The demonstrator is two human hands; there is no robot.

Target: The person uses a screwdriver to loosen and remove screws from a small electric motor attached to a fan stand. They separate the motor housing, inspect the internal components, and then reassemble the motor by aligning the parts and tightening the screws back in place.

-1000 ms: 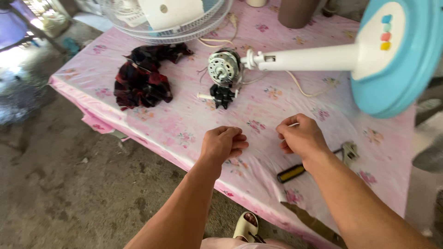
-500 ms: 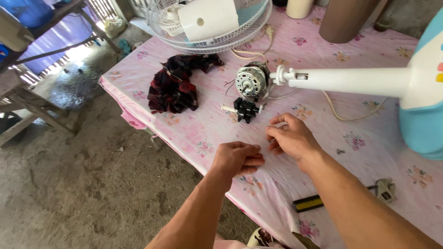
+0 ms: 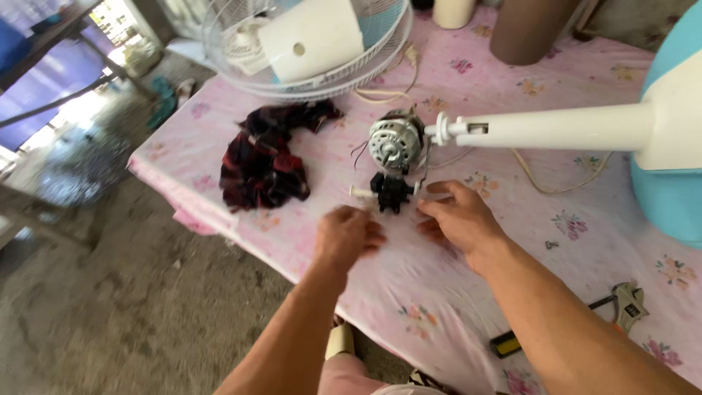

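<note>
A silver fan motor (image 3: pixel 395 141) lies on the pink flowered tablecloth (image 3: pixel 409 285), still joined to the white fan neck (image 3: pixel 548 129). Just below it sits a black plastic part (image 3: pixel 391 192) with a white shaft. My left hand (image 3: pixel 349 235) hovers blurred just below and left of that part, fingers curled in, nothing visible in it. My right hand (image 3: pixel 459 219) is just right of the part, thumb toward it and fingers loosely apart, holding nothing that I can see.
A dark red and black cloth (image 3: pixel 267 157) lies left of the motor. A wire fan guard (image 3: pixel 241 77) holding a white housing (image 3: pixel 311 40) is at the back. The blue fan base (image 3: pixel 669 183) is on the right, with a wrench (image 3: pixel 629 301), a yellow-handled tool (image 3: pixel 507 342) and a brown cylinder (image 3: pixel 530 29).
Both hands have moved up the table from near its front edge toward the motor's black part. The view has swung right and closer.
</note>
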